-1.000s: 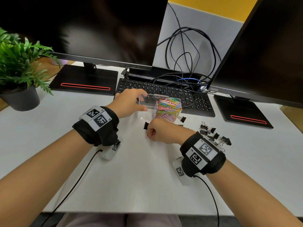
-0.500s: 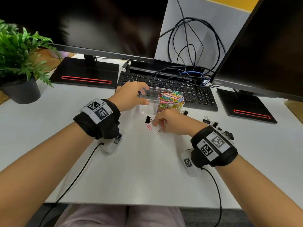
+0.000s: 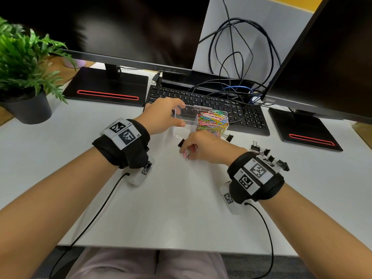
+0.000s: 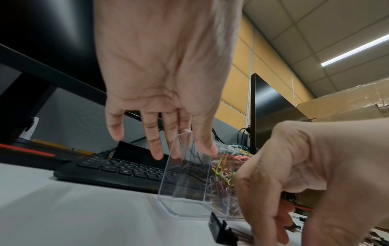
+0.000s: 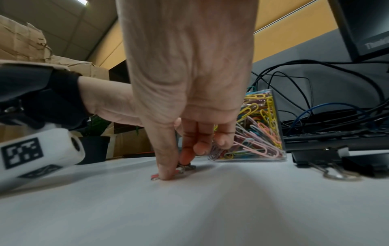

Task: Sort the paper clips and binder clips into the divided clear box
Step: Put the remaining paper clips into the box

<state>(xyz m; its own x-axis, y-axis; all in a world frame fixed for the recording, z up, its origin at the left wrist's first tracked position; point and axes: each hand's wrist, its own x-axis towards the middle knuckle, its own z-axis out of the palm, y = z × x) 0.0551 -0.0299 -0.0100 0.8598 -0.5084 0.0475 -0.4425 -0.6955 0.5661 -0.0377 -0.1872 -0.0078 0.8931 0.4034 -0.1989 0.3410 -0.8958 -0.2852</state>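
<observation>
On the white desk (image 3: 171,208), paper clips (image 3: 185,154) lie under right hand (image 3: 203,147).

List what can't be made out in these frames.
- Loose paper clips under the right hand: count unclear; fingers cover them in the right wrist view, too small in the head view.
- Binder clips at the right: partly hidden behind the right wristband in the head view, count unclear.
- Clear box, left compartment: looks empty, but only through glare and reflections.
- Left hand on the box: contact on the far side hidden.
</observation>
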